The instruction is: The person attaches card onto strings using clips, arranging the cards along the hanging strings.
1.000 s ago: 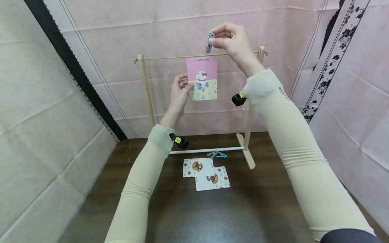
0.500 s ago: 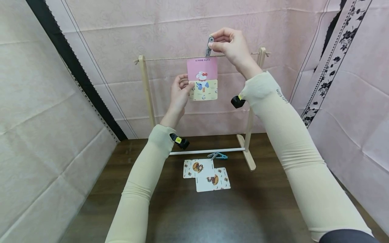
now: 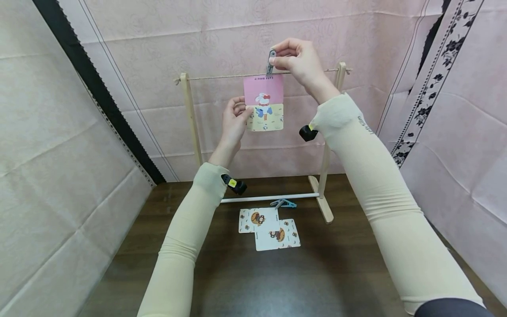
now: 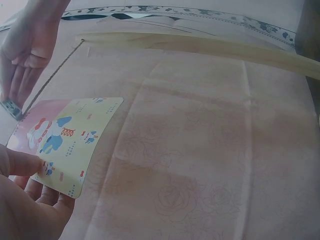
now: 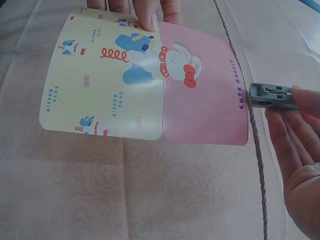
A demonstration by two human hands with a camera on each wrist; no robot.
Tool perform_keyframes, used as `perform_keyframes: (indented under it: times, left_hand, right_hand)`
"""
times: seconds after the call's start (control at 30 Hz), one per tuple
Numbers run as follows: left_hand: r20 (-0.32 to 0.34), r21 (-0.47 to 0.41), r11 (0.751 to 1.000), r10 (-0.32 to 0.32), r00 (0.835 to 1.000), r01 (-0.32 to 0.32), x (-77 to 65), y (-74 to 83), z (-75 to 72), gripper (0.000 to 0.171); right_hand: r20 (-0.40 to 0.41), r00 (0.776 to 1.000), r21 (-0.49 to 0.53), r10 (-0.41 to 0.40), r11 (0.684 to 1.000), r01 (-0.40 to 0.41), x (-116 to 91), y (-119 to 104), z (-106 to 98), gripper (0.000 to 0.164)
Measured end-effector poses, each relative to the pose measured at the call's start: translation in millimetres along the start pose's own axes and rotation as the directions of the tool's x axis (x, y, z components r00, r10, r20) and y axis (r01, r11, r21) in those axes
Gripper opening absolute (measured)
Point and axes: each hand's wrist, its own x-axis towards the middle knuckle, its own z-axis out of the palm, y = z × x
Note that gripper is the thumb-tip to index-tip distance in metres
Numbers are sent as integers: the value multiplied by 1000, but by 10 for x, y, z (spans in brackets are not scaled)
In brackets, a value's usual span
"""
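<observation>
A pink and yellow card (image 3: 263, 94) with a rabbit print is held upright against the rope (image 3: 222, 76). My left hand (image 3: 234, 118) pinches its left edge between thumb and fingers. Above the card, my right hand (image 3: 297, 61) pinches a grey clothespin (image 3: 271, 63) by its handle end. The clothespin points down, its tip right at the rope and the card's top edge. In the right wrist view, the same clothespin (image 5: 272, 96) meets the rope (image 5: 257, 145) beside the words on the pink half.
The rope runs between two wooden posts (image 3: 190, 116) joined low down by a white bar (image 3: 273, 197). Two white cards (image 3: 277, 235) overlap on the dark table (image 3: 253, 281). Blue and grey clothespins (image 3: 286, 203) lie just behind them. Pale cloth walls (image 3: 130, 53) surround the stand.
My right hand has come down with the clothespin, from above the rope to the card's top edge, shifting slightly left. My left hand and the card have barely moved.
</observation>
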Motion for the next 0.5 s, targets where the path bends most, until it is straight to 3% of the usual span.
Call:
perform_keyframes:
  times: [0.5]
  left_hand:
    - [4, 15, 1000, 19, 1000, -20, -5, -11, 2, 30]
  right_hand:
    - [11, 998, -31, 54, 998, -53, 22, 21, 37, 16]
